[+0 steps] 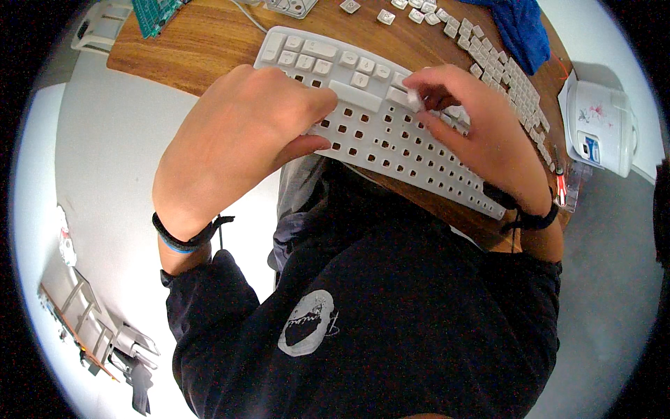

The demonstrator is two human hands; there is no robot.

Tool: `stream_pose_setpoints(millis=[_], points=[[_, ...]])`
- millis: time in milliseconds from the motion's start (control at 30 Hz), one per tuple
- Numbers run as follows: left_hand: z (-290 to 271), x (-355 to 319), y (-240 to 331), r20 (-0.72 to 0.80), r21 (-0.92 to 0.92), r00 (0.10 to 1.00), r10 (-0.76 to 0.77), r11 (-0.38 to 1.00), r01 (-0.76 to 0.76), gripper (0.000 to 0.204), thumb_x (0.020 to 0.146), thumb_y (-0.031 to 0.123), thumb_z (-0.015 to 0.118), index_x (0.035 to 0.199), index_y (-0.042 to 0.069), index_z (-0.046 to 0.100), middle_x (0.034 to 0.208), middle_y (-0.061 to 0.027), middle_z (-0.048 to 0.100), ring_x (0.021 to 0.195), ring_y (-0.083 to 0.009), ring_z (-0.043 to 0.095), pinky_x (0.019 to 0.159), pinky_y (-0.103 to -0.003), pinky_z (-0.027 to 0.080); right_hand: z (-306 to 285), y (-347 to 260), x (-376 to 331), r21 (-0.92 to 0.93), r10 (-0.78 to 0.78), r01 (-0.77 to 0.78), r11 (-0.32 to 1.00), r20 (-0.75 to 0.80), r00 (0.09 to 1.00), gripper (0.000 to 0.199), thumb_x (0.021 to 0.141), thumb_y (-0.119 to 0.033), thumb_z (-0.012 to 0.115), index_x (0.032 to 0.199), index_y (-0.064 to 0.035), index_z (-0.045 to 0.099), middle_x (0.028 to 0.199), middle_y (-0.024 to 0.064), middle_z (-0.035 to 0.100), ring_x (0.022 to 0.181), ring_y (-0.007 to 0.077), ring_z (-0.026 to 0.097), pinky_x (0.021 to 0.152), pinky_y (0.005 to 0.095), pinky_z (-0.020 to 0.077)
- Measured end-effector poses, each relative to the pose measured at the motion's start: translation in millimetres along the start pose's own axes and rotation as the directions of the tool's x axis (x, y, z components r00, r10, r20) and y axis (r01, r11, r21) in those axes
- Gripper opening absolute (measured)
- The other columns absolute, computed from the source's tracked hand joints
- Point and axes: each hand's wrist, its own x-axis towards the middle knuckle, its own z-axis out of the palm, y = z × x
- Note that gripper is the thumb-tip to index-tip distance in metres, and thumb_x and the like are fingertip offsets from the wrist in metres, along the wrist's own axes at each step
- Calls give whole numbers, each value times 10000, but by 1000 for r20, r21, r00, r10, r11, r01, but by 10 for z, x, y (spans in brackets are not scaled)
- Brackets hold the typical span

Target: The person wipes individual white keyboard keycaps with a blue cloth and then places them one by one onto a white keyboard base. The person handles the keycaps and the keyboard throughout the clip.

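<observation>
White keyboard, partly filled with legend-marked keycaps, at a wooden table. At its left: left hand, thumb apart from curled fingers, hold unclear. Over its middle: right hand pinching a blurred white piece. Below it: black shirt, round lettered print.
</observation>
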Motion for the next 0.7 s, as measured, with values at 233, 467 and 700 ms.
stream_pose_setpoints(millis=[233,467,700], points=[[0,4,0,26,8,1000,-10,1000,10,306,853,218,882,1077,72,735,948,-146,796,882,-396,767,755,-497,593,125,-124,7,-194,-136,128,973,-30,990,388,943,-66,773,1307,-77,641,1190,171,706,1101,419,707,958,462,599],[9,-2,-51,33,-21,999,4,1000,-3,338,848,228,889,1105,55,753,955,-159,795,891,-395,773,761,-483,606,-64,-12,13,-188,-49,20,982,-150,987,318,1016,-72,704,1328,-57,647,1202,178,708,1118,380,717,976,435,586],[1,23,12,-10,-126,1000,-26,992,25,216,883,193,841,946,61,682,844,-170,733,889,-429,734,749,-533,569,-533,479,112,-283,-79,-14,959,-315,946,330,1025,-66,699,1350,-48,646,1210,179,698,1128,355,712,988,419,578]])
